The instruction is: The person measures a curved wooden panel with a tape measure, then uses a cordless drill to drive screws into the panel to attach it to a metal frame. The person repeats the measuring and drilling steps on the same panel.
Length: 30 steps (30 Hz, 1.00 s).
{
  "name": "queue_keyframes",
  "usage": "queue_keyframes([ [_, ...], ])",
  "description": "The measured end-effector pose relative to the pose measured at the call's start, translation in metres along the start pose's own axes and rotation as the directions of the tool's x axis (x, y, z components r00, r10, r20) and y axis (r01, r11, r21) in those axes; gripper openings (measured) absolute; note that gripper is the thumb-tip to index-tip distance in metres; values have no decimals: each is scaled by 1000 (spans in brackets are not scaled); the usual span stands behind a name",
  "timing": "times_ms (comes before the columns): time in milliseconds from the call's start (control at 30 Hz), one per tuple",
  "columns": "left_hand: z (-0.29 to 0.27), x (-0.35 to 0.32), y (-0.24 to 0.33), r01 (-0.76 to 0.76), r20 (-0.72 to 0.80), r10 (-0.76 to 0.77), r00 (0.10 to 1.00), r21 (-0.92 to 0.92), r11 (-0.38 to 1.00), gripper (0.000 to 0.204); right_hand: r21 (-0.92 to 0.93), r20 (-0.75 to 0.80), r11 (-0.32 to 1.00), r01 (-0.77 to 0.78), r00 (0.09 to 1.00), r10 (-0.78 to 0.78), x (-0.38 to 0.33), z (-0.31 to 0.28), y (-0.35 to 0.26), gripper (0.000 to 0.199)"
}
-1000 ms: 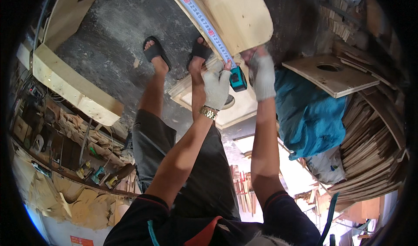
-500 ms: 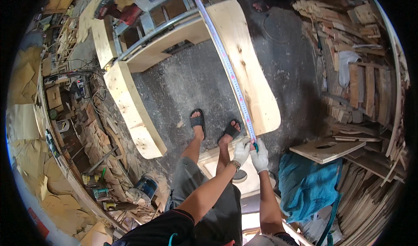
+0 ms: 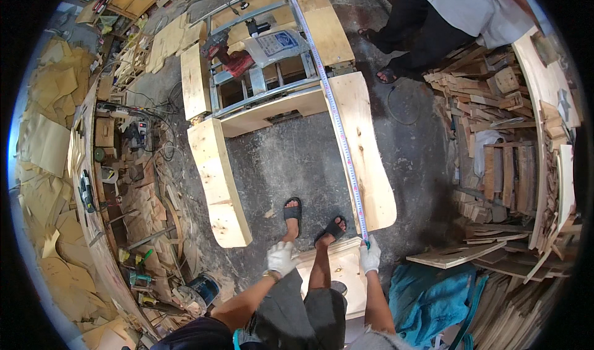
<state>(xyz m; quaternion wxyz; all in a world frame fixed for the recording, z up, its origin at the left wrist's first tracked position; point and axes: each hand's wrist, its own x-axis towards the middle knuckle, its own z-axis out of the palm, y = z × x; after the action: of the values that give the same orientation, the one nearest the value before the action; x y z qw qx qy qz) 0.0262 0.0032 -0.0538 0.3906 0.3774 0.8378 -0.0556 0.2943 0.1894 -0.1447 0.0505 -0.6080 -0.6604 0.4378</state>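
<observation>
White gloves, gold watch, black sandals

Floor passable between long boards; cross board blocks far end.

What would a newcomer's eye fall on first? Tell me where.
A long measuring tape likely draws the eye first, running along the right-hand wooden panel to the gloved right hand. Next come the metal frame at top centre, bearing a red power tool, and the bright blue cloth at lower right.
</observation>
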Motion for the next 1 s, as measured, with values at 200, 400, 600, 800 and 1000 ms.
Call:
queue_keyframes([
  [200,-3,-32,-23,234,280,-245,928,74,969,99,-51,35,999,14,999,-12,8,-10,-14,32],
  [400,6,-23,-28,224,291,-255,922,138,965,78,-54,41,998,-35,998,37,8,-2,0,44],
  [600,0,-17,-31,225,348,-259,901,136,965,75,-94,4,995,-33,999,34,7,0,-11,49],
  [800,-6,-16,-31,239,348,-270,898,129,962,73,-68,19,995,-79,997,80,5,-4,-23,51],
  [1000,-2,-14,-39,234,364,-261,894,117,965,73,-71,15,995,-68,997,69,4,-3,-20,53],
])
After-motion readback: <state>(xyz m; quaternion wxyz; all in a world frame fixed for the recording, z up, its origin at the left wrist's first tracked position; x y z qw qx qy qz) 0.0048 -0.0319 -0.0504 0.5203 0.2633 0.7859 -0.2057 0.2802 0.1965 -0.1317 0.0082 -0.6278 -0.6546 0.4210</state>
